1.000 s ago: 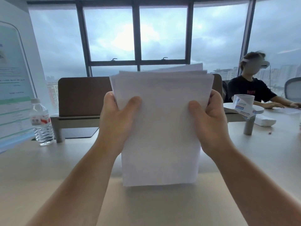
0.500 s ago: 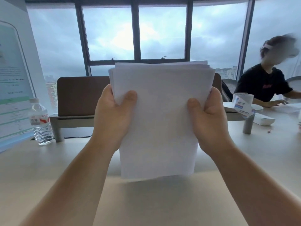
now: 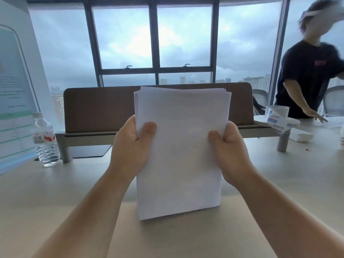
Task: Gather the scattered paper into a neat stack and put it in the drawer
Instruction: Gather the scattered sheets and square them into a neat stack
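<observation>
A stack of white paper (image 3: 180, 146) stands upright on its bottom edge on the pale table (image 3: 55, 192), its top edges slightly uneven. My left hand (image 3: 130, 146) grips its left side, thumb on the front sheet. My right hand (image 3: 229, 149) grips the right side the same way. No drawer is in view.
A water bottle (image 3: 45, 140) stands at the left beside a printed sign (image 3: 13, 108). A brown divider panel (image 3: 104, 107) runs behind the paper. At the right are a tape roll (image 3: 277, 116), a white box (image 3: 301, 135) and a person in a black shirt (image 3: 309, 79).
The stack went up off the table and came back down onto its bottom edge, lower in view. The person at the right stood up and moved.
</observation>
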The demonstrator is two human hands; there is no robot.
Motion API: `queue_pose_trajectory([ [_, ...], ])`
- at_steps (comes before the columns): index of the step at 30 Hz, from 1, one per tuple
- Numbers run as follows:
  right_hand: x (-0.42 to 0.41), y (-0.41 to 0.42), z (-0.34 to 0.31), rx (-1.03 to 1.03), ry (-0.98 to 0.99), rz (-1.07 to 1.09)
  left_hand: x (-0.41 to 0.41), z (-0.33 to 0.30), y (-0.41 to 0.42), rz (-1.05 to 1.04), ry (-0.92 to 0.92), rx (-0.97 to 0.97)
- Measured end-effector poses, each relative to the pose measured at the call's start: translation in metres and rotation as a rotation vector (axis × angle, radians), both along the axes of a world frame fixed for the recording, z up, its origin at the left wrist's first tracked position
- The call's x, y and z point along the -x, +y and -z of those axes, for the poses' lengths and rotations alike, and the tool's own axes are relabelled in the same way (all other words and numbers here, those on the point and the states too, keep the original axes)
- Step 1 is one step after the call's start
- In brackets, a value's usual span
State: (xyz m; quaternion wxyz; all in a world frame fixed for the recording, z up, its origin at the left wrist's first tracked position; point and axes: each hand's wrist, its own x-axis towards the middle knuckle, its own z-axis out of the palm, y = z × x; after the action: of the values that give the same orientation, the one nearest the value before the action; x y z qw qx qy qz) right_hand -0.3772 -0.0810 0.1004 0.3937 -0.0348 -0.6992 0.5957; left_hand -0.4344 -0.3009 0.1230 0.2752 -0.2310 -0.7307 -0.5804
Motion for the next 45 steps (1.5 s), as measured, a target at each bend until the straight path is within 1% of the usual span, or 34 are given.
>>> queue_pose_trajectory([
  [2,0.0,0.003,0.002,0.03,-0.014,-0.045,0.001,0.002,-0.003,-0.078,0.091,0.001],
  [3,-0.001,0.004,0.002,0.04,-0.033,-0.07,0.001,0.003,-0.003,-0.103,0.097,-0.029],
  [5,-0.004,0.01,0.002,0.053,-0.106,-0.137,0.001,0.003,-0.001,-0.16,0.037,-0.122],
  [8,-0.013,0.024,0.009,0.144,-0.211,-0.204,0.005,0.004,0.001,-0.222,-0.059,-0.357],
  [10,-0.022,0.03,0.02,0.304,-0.217,-0.257,0.005,0.007,0.004,-0.233,-0.102,-0.452],
  [13,-0.035,0.018,0.039,0.709,-0.212,-0.439,-0.003,0.015,0.013,-0.238,-0.204,-0.573],
  [14,-0.042,0.01,0.045,0.815,-0.229,-0.485,-0.01,0.019,0.015,-0.247,-0.253,-0.612],
  [15,-0.044,0.001,0.049,0.87,-0.253,-0.517,-0.015,0.021,0.018,-0.257,-0.291,-0.65],
  [17,-0.054,-0.017,0.059,0.855,-0.306,-0.542,-0.029,0.033,0.018,-0.282,-0.366,-0.662],
  [19,-0.06,-0.029,0.072,0.762,-0.315,-0.464,-0.042,0.051,0.013,-0.252,-0.461,-0.619],
  [22,-0.064,-0.027,0.08,0.637,-0.35,-0.247,-0.048,0.073,-0.015,0.035,-0.741,-0.679],
  [24,-0.069,-0.015,0.077,0.554,-0.426,-0.23,-0.047,0.079,-0.046,0.207,-0.917,-0.725],
  [25,-0.073,-0.008,0.076,0.514,-0.473,-0.26,-0.046,0.079,-0.062,0.261,-0.985,-0.731],
  [27,-0.077,0.007,0.075,0.459,-0.544,-0.331,-0.043,0.078,-0.085,0.346,-1.096,-0.661],
  [29,-0.076,0.019,0.074,0.446,-0.558,-0.337,-0.043,0.078,-0.09,0.389,-1.154,-0.467],
  [31,-0.071,0.023,0.074,0.387,-0.581,-0.272,-0.043,0.079,-0.084,0.391,-1.172,-0.279],
  [33,-0.063,0.026,0.077,0.196,-0.658,-0.177,-0.039,0.083,-0.076,0.321,-1.175,-0.137],
  [35,-0.061,0.027,0.076,0.035,-0.736,-0.125,-0.037,0.086,-0.072,0.237,-1.133,-0.019],
  [39,-0.06,0.027,0.073,-0.021,-0.774,-0.139,-0.033,0.094,-0.071,0.239,-0.988,0.166],
  [41,-0.061,0.024,0.072,-0.045,-0.735,-0.122,-0.034,0.095,-0.072,0.227,-0.873,0.195],
  [42,-0.062,0.022,0.071,-0.016,-0.673,-0.127,-0.034,0.093,-0.071,0.219,-0.804,0.178],
  [45,-0.066,0.015,0.063,0.074,-0.399,-0.117,-0.039,0.085,-0.067,0.202,-0.597,0.016],
])
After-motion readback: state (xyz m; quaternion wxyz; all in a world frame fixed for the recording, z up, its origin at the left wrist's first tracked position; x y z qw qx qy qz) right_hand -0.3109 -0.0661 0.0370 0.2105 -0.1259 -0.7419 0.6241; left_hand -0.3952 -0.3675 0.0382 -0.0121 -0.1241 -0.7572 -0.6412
